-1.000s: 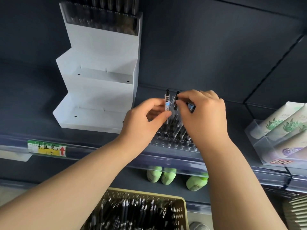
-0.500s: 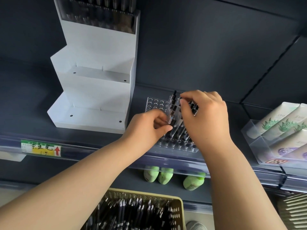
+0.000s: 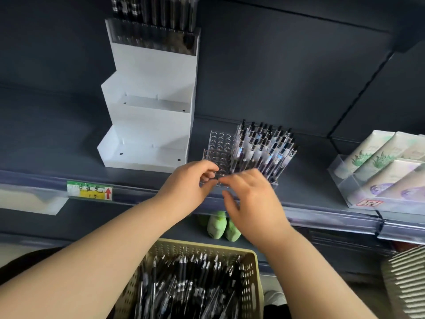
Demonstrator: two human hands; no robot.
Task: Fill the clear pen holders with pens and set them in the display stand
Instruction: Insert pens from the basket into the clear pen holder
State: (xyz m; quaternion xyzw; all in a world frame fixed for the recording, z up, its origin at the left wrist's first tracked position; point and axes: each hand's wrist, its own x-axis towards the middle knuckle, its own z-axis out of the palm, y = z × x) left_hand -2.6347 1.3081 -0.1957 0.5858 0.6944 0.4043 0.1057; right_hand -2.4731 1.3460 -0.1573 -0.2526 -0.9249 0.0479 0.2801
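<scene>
A clear pen holder stands on the dark shelf, its left holes empty and its right half packed with upright pens. Left of it is the white stepped display stand, with bare lower tiers and a filled holder on top. My left hand hovers at the holder's front left corner, fingers loosely curled, no pen visible in it. My right hand is just in front of the holder, fingers relaxed and spread, holding nothing. A beige basket of loose pens sits below.
A clear tray of cream tubes stands at the right on the same shelf. Green bottles sit on the shelf below. A yellow price label marks the shelf's front rail. A ribbed stack is at the lower right.
The pen that my left hand held is now in the holder. Both hands have drawn back toward me from the pens to the holder's front edge. The view has tilted up.
</scene>
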